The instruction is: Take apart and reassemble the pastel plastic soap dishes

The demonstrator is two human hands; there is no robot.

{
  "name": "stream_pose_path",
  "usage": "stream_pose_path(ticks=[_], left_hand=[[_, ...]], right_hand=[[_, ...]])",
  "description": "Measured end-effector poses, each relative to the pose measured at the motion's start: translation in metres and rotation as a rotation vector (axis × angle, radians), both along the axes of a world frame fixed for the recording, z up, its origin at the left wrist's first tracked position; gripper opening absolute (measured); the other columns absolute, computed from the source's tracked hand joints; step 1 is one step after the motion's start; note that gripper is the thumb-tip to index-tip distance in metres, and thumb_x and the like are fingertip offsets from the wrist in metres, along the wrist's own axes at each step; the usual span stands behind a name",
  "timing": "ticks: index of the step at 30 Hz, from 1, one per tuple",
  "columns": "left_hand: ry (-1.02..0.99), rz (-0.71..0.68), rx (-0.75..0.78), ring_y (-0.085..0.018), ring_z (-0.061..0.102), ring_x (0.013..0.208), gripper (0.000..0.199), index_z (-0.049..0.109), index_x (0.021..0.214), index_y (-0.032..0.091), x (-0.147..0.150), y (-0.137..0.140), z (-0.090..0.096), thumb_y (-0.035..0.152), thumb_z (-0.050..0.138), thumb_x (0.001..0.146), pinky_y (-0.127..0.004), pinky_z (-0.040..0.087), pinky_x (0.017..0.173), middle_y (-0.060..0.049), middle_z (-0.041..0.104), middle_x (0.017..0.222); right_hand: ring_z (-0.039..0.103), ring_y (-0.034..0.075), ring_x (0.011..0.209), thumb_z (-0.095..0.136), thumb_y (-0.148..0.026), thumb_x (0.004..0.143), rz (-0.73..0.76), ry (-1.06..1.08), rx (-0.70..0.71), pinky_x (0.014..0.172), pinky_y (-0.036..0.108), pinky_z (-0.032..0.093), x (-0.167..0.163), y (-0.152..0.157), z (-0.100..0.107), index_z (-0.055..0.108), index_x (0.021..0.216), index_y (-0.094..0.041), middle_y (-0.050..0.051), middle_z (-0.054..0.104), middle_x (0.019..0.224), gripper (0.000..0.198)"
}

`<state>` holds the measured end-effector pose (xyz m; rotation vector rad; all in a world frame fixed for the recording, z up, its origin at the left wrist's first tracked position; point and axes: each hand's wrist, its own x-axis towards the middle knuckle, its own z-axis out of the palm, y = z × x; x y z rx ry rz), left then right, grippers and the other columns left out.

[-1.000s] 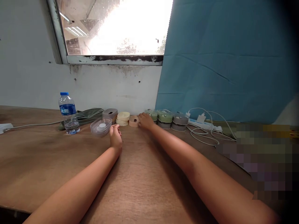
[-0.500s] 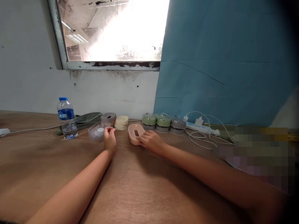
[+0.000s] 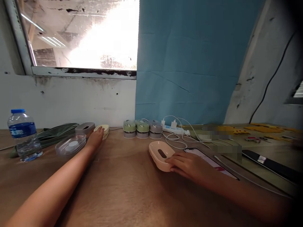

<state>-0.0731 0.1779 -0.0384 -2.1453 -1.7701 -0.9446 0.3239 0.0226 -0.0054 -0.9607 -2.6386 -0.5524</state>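
In my right hand [image 3: 187, 164] is a peach plastic box [image 3: 157, 154] with an oval slot in its top. My fingers grip its near right end, and it is tilted a little. My left hand [image 3: 96, 137] reaches forward to a stack of cream plastic pieces [image 3: 105, 132], fingers stretched over the near side and top of the stack. Just left of that hand are a clear plastic tray [image 3: 62, 148] with a white round piece in it, and a greyish box [image 3: 83, 127] with a similar slot.
A water bottle [image 3: 23, 135] stands at the left before a dark green pouch [image 3: 56, 134]. Several green and grey round-cornered containers [image 3: 142, 129] line the wall. Right of them lie a power strip [image 3: 174, 130] with white cables, a phone [image 3: 210, 160] and a black strap-like object [image 3: 267, 162].
My left hand has moved from beside the clear tray to the cream stack. My right hand has brought the peach box right and nearer. The view has turned right.
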Motion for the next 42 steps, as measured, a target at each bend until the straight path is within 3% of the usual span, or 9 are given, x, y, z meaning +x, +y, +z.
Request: stream_pose_path(ticks=[5, 12, 15, 18, 22, 26, 31, 36, 42], left_hand=[[0.08, 0.09, -0.071, -0.03, 0.059, 0.098, 0.039, 0.053, 0.104, 0.004, -0.002, 0.018, -0.006, -0.006, 0.032, 0.073, -0.043, 0.045, 0.083, -0.021, 0.057, 0.103], [0.019, 0.031, 0.062, -0.022, 0.053, 0.106, 0.038, 0.045, 0.114, 0.009, 0.004, 0.003, -0.007, 0.0, 0.032, 0.08, -0.037, 0.042, 0.091, -0.014, 0.049, 0.109], [-0.075, 0.028, 0.163, -0.022, 0.047, 0.11, 0.03, 0.042, 0.114, 0.012, 0.011, -0.02, -0.009, 0.013, 0.03, 0.087, -0.04, 0.041, 0.092, -0.013, 0.044, 0.111], [-0.134, -0.019, 0.18, -0.019, 0.053, 0.096, 0.023, 0.044, 0.107, 0.015, 0.027, -0.056, -0.011, 0.021, 0.034, 0.087, -0.034, 0.046, 0.083, -0.01, 0.047, 0.105], [-0.273, -0.315, -0.099, -0.013, 0.052, 0.068, 0.016, 0.046, 0.096, 0.017, 0.05, -0.109, -0.007, 0.021, 0.043, 0.081, -0.026, 0.046, 0.064, -0.004, 0.05, 0.088], [-0.208, -0.527, -0.325, -0.013, 0.051, 0.071, 0.013, 0.047, 0.087, 0.019, 0.058, -0.138, 0.001, 0.028, 0.051, 0.078, -0.025, 0.044, 0.066, -0.001, 0.049, 0.086], [-0.038, -0.66, -0.37, -0.016, 0.052, 0.082, 0.017, 0.05, 0.083, 0.02, 0.052, -0.14, 0.003, 0.032, 0.059, 0.074, -0.027, 0.042, 0.075, -0.002, 0.052, 0.092], [-0.154, -0.578, -0.291, -0.017, 0.051, 0.086, 0.031, 0.046, 0.093, 0.02, 0.042, -0.13, -0.007, 0.034, 0.063, 0.07, -0.029, 0.044, 0.077, -0.005, 0.051, 0.102], [-0.317, -0.531, -0.439, -0.022, 0.05, 0.105, 0.075, 0.031, 0.122, 0.024, 0.034, -0.123, -0.016, 0.042, 0.071, 0.061, -0.036, 0.042, 0.09, -0.01, 0.044, 0.124]], right_hand=[[0.062, 0.022, 0.087, 0.044, -0.019, 0.09, 0.037, -0.028, -0.037, 0.071, 0.033, 0.05, 0.008, -0.002, -0.001, 0.062, 0.099, -0.019, 0.007, 0.067, 0.095, 0.02], [0.062, 0.021, 0.091, 0.043, -0.02, 0.091, 0.086, 0.01, -0.027, 0.074, 0.033, 0.052, 0.004, -0.003, 0.013, 0.06, 0.101, -0.02, 0.006, 0.067, 0.097, 0.02], [0.061, 0.021, 0.096, 0.041, -0.021, 0.092, 0.145, 0.093, 0.045, 0.078, 0.034, 0.052, -0.001, -0.007, 0.029, 0.058, 0.105, -0.02, 0.004, 0.066, 0.1, 0.022], [0.059, 0.021, 0.099, 0.041, -0.02, 0.091, 0.165, 0.184, 0.105, 0.083, 0.036, 0.052, -0.011, -0.009, 0.047, 0.056, 0.11, -0.022, 0.003, 0.066, 0.103, 0.024], [0.056, 0.021, 0.104, 0.043, -0.02, 0.09, 0.2, 0.35, 0.102, 0.088, 0.038, 0.049, -0.036, -0.004, 0.056, 0.053, 0.113, -0.024, 0.003, 0.064, 0.105, 0.025], [0.054, 0.021, 0.107, 0.046, -0.023, 0.09, 0.275, 0.432, -0.009, 0.089, 0.038, 0.049, -0.06, 0.007, 0.03, 0.052, 0.115, -0.021, 0.006, 0.061, 0.11, 0.025], [0.053, 0.019, 0.107, 0.045, -0.021, 0.091, 0.377, 0.332, -0.075, 0.09, 0.035, 0.049, -0.069, 0.022, -0.018, 0.052, 0.116, -0.019, 0.007, 0.062, 0.11, 0.025], [0.048, 0.02, 0.114, 0.043, -0.022, 0.093, 0.421, 0.325, -0.106, 0.095, 0.038, 0.045, -0.067, 0.035, -0.035, 0.051, 0.117, -0.019, 0.008, 0.059, 0.114, 0.026], [0.046, 0.019, 0.116, 0.043, -0.014, 0.088, 0.442, 0.343, -0.269, 0.098, 0.036, 0.041, -0.064, 0.038, -0.037, 0.053, 0.114, -0.019, 0.01, 0.055, 0.114, 0.028]])
